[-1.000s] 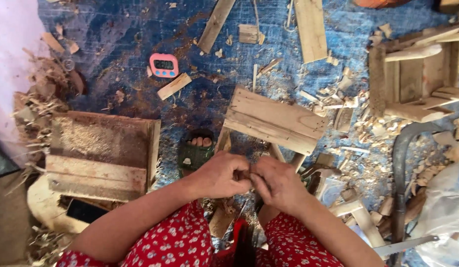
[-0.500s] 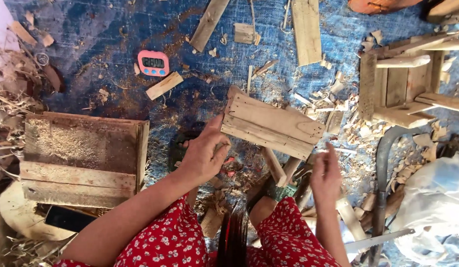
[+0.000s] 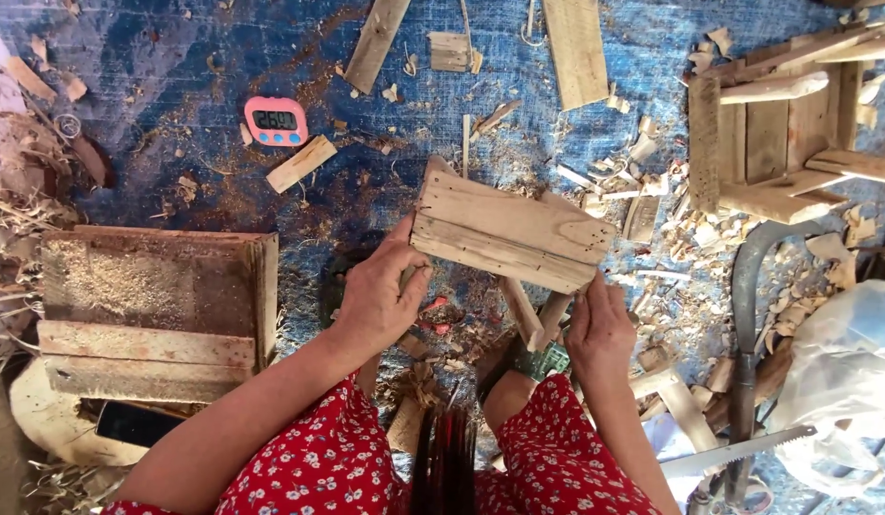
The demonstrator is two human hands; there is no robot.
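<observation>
1. Left hand (image 3: 378,298) reaches forward, palm down; fingers curled round the near-left corner of the small wooden stool (image 3: 507,232), gripping it.
2. Right hand (image 3: 600,324) sits below the stool's right edge; fingers bent, touching underneath; grip unclear.
3. Stool rests tilted on the blue tarp (image 3: 175,86), between both hands.

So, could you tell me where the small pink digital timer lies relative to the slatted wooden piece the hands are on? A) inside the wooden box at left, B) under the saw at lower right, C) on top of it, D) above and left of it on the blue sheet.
D: the pink timer lies on the blue sheet, up and left of the slatted wooden piece.
</observation>
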